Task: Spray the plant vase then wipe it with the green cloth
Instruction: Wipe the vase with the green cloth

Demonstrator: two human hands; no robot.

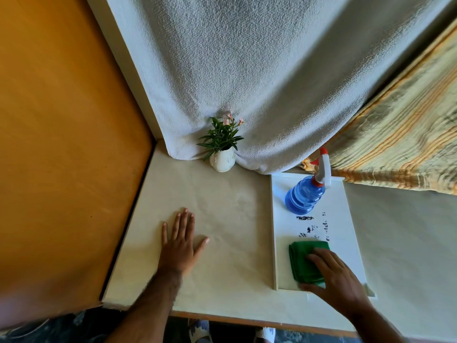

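A small white vase [222,161] with a green plant and pink flowers stands at the back of the table, against a hanging white towel. A blue spray bottle [304,196] with a white and red trigger head stands on a white board [346,219] to the right. A folded green cloth [303,262] lies at the board's near end. My right hand [333,276] rests flat on the cloth, fingers spread over its right part. My left hand [180,241] lies palm down on the bare table, fingers apart, well in front of the vase.
The cream table [222,219] meets an orange wall panel [61,144] on the left. A white towel [259,82] hangs behind the vase, and a striped yellow fabric [400,144] lies at the back right. Dark smudges mark the board between bottle and cloth.
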